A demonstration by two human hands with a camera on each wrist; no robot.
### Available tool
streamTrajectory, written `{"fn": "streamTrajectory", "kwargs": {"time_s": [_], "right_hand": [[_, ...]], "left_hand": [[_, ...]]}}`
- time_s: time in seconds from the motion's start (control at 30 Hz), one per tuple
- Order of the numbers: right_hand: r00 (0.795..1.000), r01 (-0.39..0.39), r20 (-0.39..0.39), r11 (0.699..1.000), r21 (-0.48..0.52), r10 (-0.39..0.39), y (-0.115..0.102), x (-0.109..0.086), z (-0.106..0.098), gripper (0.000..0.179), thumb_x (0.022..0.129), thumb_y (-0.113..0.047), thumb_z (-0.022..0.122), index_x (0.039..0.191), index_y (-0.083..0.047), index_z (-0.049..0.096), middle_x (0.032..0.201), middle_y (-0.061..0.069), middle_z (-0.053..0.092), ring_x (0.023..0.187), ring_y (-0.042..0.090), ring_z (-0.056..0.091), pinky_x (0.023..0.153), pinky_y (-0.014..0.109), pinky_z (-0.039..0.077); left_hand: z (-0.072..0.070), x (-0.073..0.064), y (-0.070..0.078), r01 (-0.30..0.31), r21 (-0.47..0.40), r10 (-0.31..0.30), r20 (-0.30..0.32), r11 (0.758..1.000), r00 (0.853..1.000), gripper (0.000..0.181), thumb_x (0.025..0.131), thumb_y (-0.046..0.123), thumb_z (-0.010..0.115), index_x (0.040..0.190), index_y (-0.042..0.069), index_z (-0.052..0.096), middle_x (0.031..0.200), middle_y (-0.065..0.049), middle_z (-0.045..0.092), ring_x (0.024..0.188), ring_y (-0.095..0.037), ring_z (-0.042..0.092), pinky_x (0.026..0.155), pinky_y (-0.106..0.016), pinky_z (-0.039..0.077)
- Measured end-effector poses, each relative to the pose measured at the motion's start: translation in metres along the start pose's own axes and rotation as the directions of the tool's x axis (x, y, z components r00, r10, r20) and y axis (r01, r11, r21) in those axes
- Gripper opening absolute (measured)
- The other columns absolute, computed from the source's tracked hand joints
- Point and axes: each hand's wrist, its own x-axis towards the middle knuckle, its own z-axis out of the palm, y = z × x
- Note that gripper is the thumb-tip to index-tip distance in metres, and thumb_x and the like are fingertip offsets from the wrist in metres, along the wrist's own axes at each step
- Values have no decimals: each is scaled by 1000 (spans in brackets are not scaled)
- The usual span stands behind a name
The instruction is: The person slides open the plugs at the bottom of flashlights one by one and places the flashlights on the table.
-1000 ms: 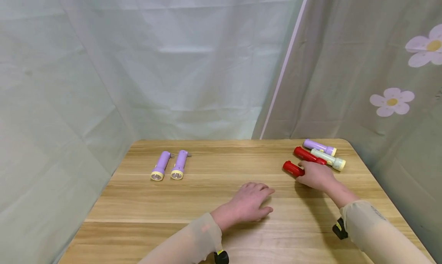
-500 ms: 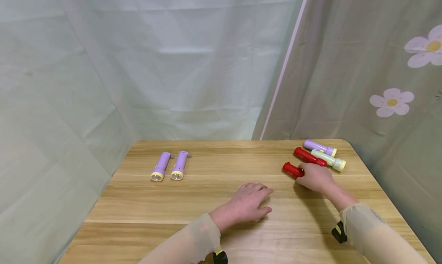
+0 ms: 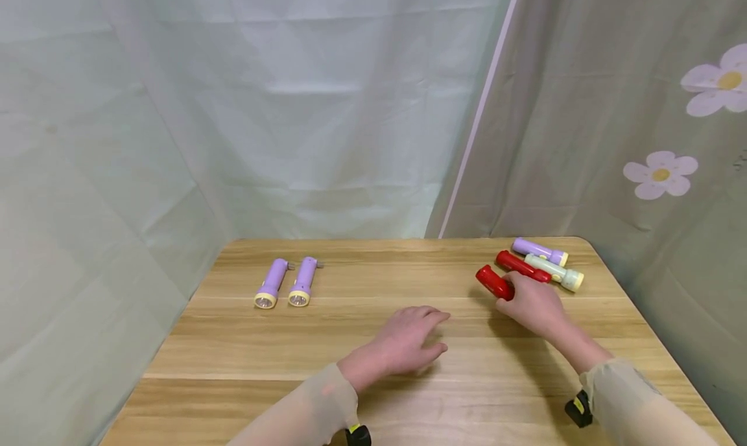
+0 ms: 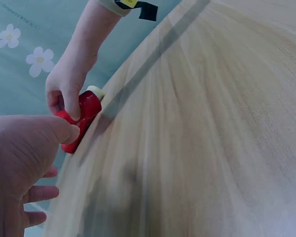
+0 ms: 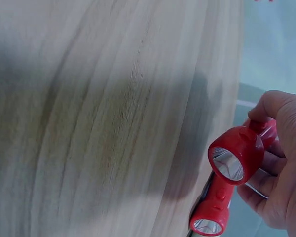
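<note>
My right hand (image 3: pixel 533 305) grips a red flashlight (image 3: pixel 493 282) near its head, thumb and fingers curled round the barrel. In the right wrist view that flashlight's lens end (image 5: pixel 237 155) faces the camera, and the tail is hidden by the hand. Just behind it lies a second red flashlight (image 3: pixel 522 266), against a pale green flashlight (image 3: pixel 554 271) with a cream head. A purple flashlight (image 3: pixel 539 251) sits farthest back in this group. My left hand (image 3: pixel 405 342) hovers low over the middle of the table, fingers relaxed and apart, holding nothing.
At the back left of the wooden table (image 3: pixel 233 349), two purple flashlights (image 3: pixel 272 284) with cream heads lie side by side, lenses toward me. Pale curtains (image 3: pixel 350 109) hang close behind the table and along its sides.
My right hand has lifted the red flashlight's tail off the table, tilting it, with a shadow now below. My left hand has drifted slightly left. The other flashlights stay put.
</note>
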Motion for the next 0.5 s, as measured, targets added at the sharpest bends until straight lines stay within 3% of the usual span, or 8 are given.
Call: {"fn": "streamTrajectory", "kwargs": {"time_s": [0.17, 0.5], "right_hand": [[998, 21, -52, 999, 35, -19, -10, -8, -3, 47, 82, -27, 77, 120, -2, 63, 89, 6, 66, 69, 22, 54, 60, 35, 41], [980, 123, -166, 989, 85, -108, -34, -22, -4, 38, 84, -20, 75, 120, -10, 66, 99, 3, 69, 79, 22, 58, 70, 40, 45]], "left_hand": [[-10, -5, -6, 10, -56, -14, -69, 998, 998, 58, 100, 40, 64, 151, 17, 50, 145, -2, 57, 133, -23, 53, 111, -43, 41], [-23, -15, -14, 42, -192, -73, -157, 981, 985, 60, 101, 39, 61, 155, 18, 45, 149, -2, 54, 137, -22, 50, 110, -46, 42]]}}
